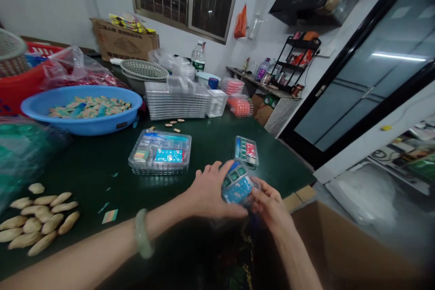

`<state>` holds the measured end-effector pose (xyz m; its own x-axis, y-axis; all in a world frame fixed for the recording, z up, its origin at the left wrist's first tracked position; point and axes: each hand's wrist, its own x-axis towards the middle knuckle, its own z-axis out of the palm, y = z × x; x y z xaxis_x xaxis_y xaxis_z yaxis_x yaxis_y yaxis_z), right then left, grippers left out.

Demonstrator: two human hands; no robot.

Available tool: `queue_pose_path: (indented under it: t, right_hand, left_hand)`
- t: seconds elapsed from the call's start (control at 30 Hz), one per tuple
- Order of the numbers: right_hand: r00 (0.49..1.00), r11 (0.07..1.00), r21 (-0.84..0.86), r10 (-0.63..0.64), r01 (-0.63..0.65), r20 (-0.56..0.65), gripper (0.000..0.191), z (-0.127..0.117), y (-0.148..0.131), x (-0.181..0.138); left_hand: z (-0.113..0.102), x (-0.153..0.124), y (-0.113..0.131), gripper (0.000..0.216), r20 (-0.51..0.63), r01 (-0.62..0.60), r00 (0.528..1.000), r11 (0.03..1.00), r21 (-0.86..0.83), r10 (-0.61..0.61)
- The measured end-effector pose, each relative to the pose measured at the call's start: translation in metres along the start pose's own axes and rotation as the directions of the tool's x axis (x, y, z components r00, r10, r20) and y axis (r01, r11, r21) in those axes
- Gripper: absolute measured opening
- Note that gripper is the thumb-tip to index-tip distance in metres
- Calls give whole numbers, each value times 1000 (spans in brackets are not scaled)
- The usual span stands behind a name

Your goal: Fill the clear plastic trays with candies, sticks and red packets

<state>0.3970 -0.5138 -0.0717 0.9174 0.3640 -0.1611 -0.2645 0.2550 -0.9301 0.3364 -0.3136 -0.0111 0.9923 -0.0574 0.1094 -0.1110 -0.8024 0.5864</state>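
Between my two hands is a clear plastic case (239,186) with a blue patterned packet and several dark green squares inside; it is slightly blurred. My left hand (212,190) grips its left side, thumb below and fingers over the top. My right hand (268,201) pinches its right edge. Just beyond, a similar filled case (246,152) with a red-and-white piece lies on the dark green table (214,140). Left of my hands sits a stack of clear trays (160,152), the top one holding a blue packet, a blue stick and small striped pieces.
A blue basin (81,124) of small striped pieces stands at the left, with peanuts (42,219) nearer me. Stacked empty clear trays (178,102) stand at the back. An open cardboard box (340,244) is below the table edge at my right.
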Motion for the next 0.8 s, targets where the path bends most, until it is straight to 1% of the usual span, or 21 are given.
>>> queue_pose_path:
  t: [0.03,0.07,0.1,0.13,0.17,0.2,0.23,0.3,0.33,0.4,0.47,0.53,0.6,0.7,0.77,0.8]
  right_hand:
    - [1000,1000,-21,7,-6,24,54,-6,-4,4]
    - [998,999,-33,20,-19,53,53,-12,-7,8]
    - [996,999,-37,33,-30,81,52,-16,-10,11]
    - [994,999,-39,41,-37,103,51,-20,-12,13]
    - [992,998,-39,43,-39,115,50,-22,-14,16]
    - [993,999,-34,42,-39,115,50,-23,-16,18]
    - [994,999,-20,38,-36,103,49,-23,-17,21]
    - [998,999,25,23,-25,59,48,-23,-17,25]
    - [1000,999,47,13,-14,25,49,-23,-16,27]
    - [997,999,34,-28,31,-75,53,-24,-11,29]
    - [974,992,-80,-114,100,-194,57,-25,-1,29]
    - [937,960,-231,-222,161,-270,57,-27,12,28]
    - [900,907,-357,-331,222,-283,54,-28,24,28]
    - [836,807,-505,-482,306,-263,45,-28,37,30]
    - [810,759,-565,-532,325,-248,41,-28,41,30]
    - [805,751,-574,-538,325,-248,41,-27,42,30]
  left_hand:
    - [-4,5,-4,108,17,85,996,983,-165,-84]
    - [-6,10,-9,103,48,184,983,926,-330,-178]
    - [-8,15,-14,96,97,273,961,844,-461,-258]
    - [-7,19,-18,88,165,350,935,739,-576,-314]
    - [-5,22,-22,77,239,406,910,624,-667,-338]
    - [-1,25,-24,63,297,439,894,518,-734,-336]
    - [4,29,-25,49,331,450,886,429,-783,-326]
    - [16,37,-25,28,338,439,877,286,-852,-340]
    - [21,43,-24,23,323,427,871,244,-871,-371]
    - [29,60,-22,15,270,397,854,222,-891,-444]
    - [33,83,-20,11,217,364,837,214,-907,-502]
    - [36,111,-17,12,171,342,820,229,-911,-547]
    - [38,140,-14,18,139,340,804,255,-905,-578]
    - [44,176,-7,26,108,353,793,308,-883,-599]
    - [48,192,-3,29,83,354,801,359,-864,-593]
    - [50,197,-3,30,67,345,814,388,-855,-577]
